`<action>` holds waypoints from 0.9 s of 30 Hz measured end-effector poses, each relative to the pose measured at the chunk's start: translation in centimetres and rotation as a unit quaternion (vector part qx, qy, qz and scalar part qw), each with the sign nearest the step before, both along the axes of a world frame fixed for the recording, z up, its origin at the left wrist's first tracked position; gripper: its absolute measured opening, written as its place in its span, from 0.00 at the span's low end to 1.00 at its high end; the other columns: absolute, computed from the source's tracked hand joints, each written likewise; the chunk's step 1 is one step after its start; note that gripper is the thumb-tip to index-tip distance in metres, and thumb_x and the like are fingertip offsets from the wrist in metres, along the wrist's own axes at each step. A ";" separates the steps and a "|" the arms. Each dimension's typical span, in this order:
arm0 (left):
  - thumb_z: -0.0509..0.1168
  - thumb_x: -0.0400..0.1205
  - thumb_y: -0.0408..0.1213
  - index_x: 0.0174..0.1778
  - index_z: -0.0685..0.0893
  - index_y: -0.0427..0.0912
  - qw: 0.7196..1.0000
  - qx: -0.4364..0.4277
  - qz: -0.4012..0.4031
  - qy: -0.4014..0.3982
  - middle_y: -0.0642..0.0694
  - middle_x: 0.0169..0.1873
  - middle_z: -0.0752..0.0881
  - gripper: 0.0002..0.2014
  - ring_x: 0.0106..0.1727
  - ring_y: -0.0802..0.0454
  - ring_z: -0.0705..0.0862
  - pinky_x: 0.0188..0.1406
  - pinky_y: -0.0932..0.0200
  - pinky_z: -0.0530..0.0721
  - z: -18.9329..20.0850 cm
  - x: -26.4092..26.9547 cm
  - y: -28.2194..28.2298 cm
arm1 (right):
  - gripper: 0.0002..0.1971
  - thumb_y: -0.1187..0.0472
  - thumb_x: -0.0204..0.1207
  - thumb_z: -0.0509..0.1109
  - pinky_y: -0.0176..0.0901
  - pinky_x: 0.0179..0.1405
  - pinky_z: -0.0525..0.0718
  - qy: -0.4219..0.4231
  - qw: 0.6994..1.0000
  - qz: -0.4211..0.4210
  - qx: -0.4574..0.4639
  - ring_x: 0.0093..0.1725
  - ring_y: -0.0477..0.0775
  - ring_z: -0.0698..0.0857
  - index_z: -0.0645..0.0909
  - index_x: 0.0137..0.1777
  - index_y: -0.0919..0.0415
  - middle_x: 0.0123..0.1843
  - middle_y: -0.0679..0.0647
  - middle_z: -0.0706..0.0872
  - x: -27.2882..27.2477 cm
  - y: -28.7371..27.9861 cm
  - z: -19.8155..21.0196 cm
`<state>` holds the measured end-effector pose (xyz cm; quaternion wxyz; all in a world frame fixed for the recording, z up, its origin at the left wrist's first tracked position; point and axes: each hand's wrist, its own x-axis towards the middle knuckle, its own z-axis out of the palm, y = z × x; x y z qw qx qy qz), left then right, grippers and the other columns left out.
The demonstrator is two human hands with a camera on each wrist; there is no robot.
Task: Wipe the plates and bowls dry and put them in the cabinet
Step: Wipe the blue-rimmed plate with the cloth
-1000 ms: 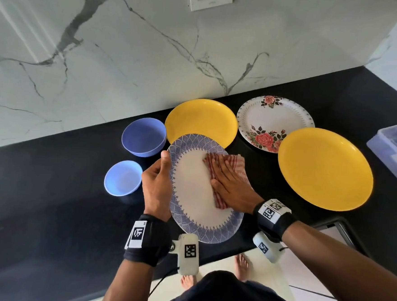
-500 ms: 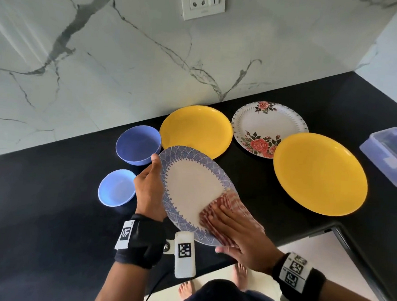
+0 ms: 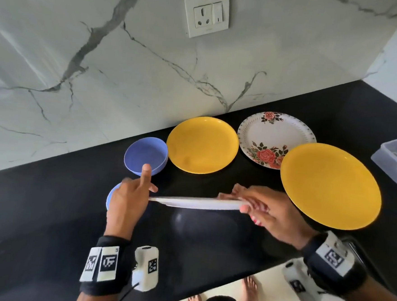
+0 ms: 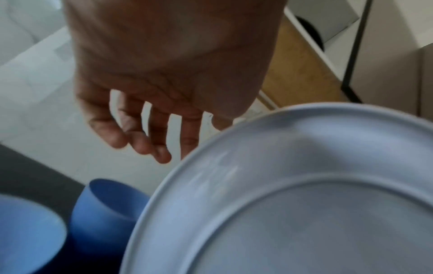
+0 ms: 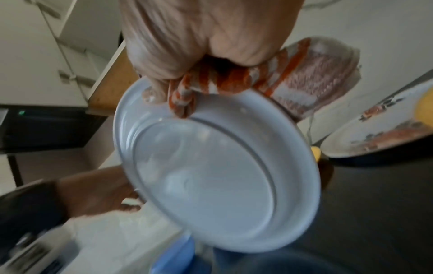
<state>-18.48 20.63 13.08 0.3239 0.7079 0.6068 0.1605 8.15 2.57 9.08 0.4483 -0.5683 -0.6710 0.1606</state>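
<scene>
Your right hand (image 3: pixel 274 215) pinches the plate (image 3: pixel 196 202) and the red checked cloth (image 5: pixel 276 77) together at one rim, holding the plate edge-on above the bench (image 3: pixel 47 222). Your left hand (image 3: pixel 128 202) touches the opposite rim with fingers spread and relaxed.

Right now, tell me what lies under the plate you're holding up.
Under the held plate is bare black counter. The light blue bowl beside it is mostly hidden by the left hand.

Both forearms reach forward over the bench, each wrist banded in black. The left hand (image 3: pixel 128 202) is relaxed, fingers spread and nearly straight, index pointing away, touching the plate (image 3: pixel 196 203) rim. The right hand (image 3: pixel 270 214) curls its grip around the cloth (image 5: pixel 304 77) and opposite rim.
</scene>
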 end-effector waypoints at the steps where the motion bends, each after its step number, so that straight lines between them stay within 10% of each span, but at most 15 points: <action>1: 0.45 0.88 0.68 0.37 0.93 0.57 0.999 0.033 -0.020 -0.015 0.50 0.49 0.89 0.34 0.61 0.39 0.84 0.68 0.44 0.76 0.7 0.1 0.0 | 0.16 0.42 0.84 0.68 0.44 0.41 0.88 0.034 0.999 0.016 -0.035 0.46 0.47 0.89 0.85 0.63 0.48 0.52 0.44 0.90 0.7 0.6 1.1; 4: 0.49 0.84 0.72 0.39 0.93 0.55 0.982 0.027 -0.150 -0.109 0.57 0.46 0.91 0.33 0.53 0.56 0.85 0.61 0.57 0.79 2.6 0.7 -0.5 | 0.11 0.41 0.79 0.72 0.40 0.40 0.89 0.095 0.984 0.058 -0.138 0.45 0.50 0.91 0.85 0.60 0.37 0.50 0.42 0.91 2.7 3.4 4.2; 8: 0.60 0.84 0.65 0.47 0.88 0.49 0.941 0.011 -0.332 -0.066 0.59 0.36 0.87 0.23 0.39 0.58 0.82 0.43 0.64 0.81 3.5 2.1 -1.2 | 0.11 0.54 0.74 0.76 0.36 0.53 0.86 0.112 0.975 0.076 -0.176 0.52 0.43 0.90 0.87 0.56 0.49 0.51 0.46 0.92 4.7 7.5 6.2; 13: 0.55 0.84 0.69 0.50 0.85 0.42 0.945 0.033 -0.267 -0.183 0.38 0.42 0.86 0.31 0.47 0.36 0.82 0.51 0.33 0.82 1.7 3.1 -1.4 | 0.28 0.42 0.72 0.76 0.54 0.50 0.91 0.176 0.978 0.019 -0.107 0.48 0.63 0.91 0.85 0.56 0.68 0.50 0.66 0.90 3.4 10.3 4.9; 16: 0.56 0.83 0.69 0.53 0.86 0.52 0.947 0.008 -0.248 -0.207 0.42 0.44 0.88 0.26 0.50 0.35 0.84 0.54 0.33 0.83 1.2 3.5 -2.4 | 0.38 0.24 0.77 0.58 0.47 0.35 0.88 0.128 0.980 -0.151 0.038 0.35 0.46 0.89 0.87 0.46 0.62 0.37 0.52 0.89 0.0 11.5 3.5; 19: 0.56 0.82 0.70 0.56 0.86 0.64 0.949 0.022 -0.242 -0.200 0.50 0.46 0.91 0.20 0.50 0.44 0.87 0.55 0.39 0.85 1.0 4.1 -2.8 | 0.35 0.38 0.90 0.41 0.55 0.35 0.84 -0.012 0.959 -0.228 0.170 0.32 0.56 0.84 0.83 0.39 0.58 0.31 0.51 0.86 -3.2 12.4 3.9; 22: 0.60 0.83 0.65 0.58 0.84 0.72 0.951 0.049 -0.227 -0.205 0.64 0.49 0.92 0.12 0.52 0.63 0.87 0.57 0.58 0.84 1.1 4.5 -2.7 | 0.20 0.51 0.92 0.50 0.56 0.37 0.79 -0.163 0.929 -0.225 0.245 0.31 0.62 0.81 0.78 0.42 0.52 0.30 0.53 0.85 -6.5 13.2 4.9; 25: 0.61 0.84 0.64 0.52 0.88 0.63 0.950 0.043 -0.202 -0.236 0.54 0.42 0.92 0.14 0.44 0.57 0.85 0.49 0.54 0.83 1.0 4.0 -2.6 | 0.24 0.52 0.90 0.54 0.52 0.32 0.78 -0.179 0.919 -0.227 0.267 0.27 0.62 0.80 0.82 0.35 0.57 0.26 0.54 0.84 -5.5 14.4 5.0; 27: 0.60 0.78 0.75 0.48 0.87 0.46 0.948 0.032 -0.184 -0.259 0.42 0.37 0.87 0.33 0.40 0.54 0.79 0.44 0.50 0.78 0.3 3.0 -2.8 | 0.31 0.45 0.92 0.48 0.45 0.25 0.78 -0.035 0.954 -0.235 0.183 0.20 0.58 0.80 0.84 0.32 0.53 0.22 0.56 0.82 -3.0 14.4 4.3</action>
